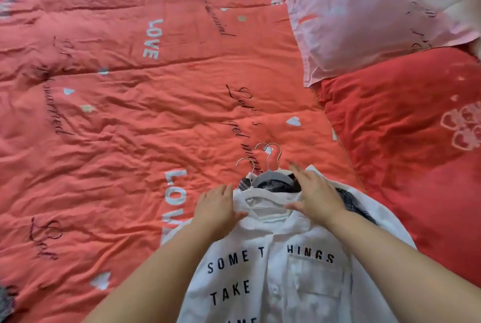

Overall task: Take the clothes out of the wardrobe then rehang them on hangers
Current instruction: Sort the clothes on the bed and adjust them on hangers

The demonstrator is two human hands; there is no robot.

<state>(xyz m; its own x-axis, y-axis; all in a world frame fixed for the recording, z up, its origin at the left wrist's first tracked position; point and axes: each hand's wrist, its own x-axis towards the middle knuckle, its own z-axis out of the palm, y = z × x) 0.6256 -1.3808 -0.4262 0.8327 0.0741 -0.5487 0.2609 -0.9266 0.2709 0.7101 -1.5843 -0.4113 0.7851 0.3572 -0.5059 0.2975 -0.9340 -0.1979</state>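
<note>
Three hooks [273, 144], one pile: clothes lying on bed [130, 114], rehanging not begun

Two hands are working at the collar of the shirt [273, 283], which is lying front-up on top of the pile at the bed's near edge.

Left hand [218, 209] is resting flat on the shirt's shoulder, fingers straight and together. Right hand [316, 193] is sitting over the collar, fingers spread apart, gripping nothing. It is blurring, so contact is unclear.

Progress, judging: clothes are lying out of the wardrobe, so the first half is looking done. Taking hangers out and rehanging is remaining.

Counting:
- three metal hooks
- one grey hanger [273, 177] body showing
- one white shirt
- at least one dark garment [348, 201] underneath
- one pink pillow [364, 15]
- one red pillow [403, 140]
</note>
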